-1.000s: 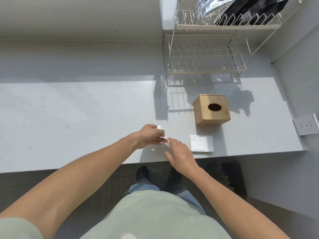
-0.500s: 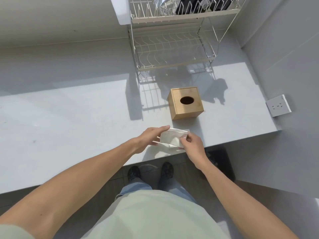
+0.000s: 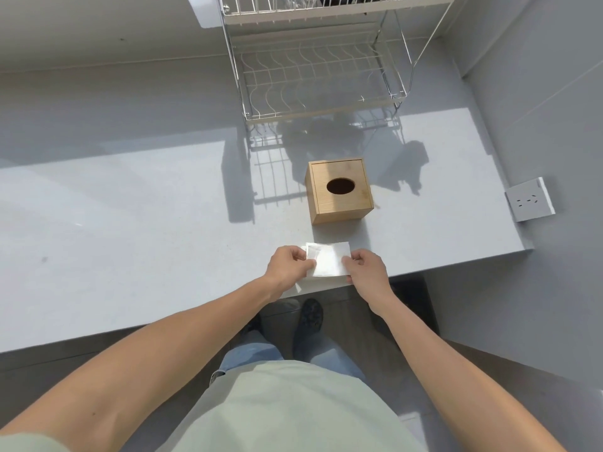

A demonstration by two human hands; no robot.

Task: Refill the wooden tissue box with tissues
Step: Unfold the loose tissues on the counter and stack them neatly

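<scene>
Now two hands, left hand (image 3: 288, 265) and right hand (image 3: 367, 267), pinch one tissue stack (image 3: 328, 263) near one wooden box (image 3: 339, 190).

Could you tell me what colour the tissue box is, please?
Light honey-brown wood, seen in the head view.

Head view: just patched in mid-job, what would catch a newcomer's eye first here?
The two hands at the counter's near edge: the left hand and right hand pinch a white tissue stack from either side. Just beyond it stands the wooden tissue box, its dark oval opening on top. Behind that, a wire dish rack throws a sharp shadow across the counter.
</scene>
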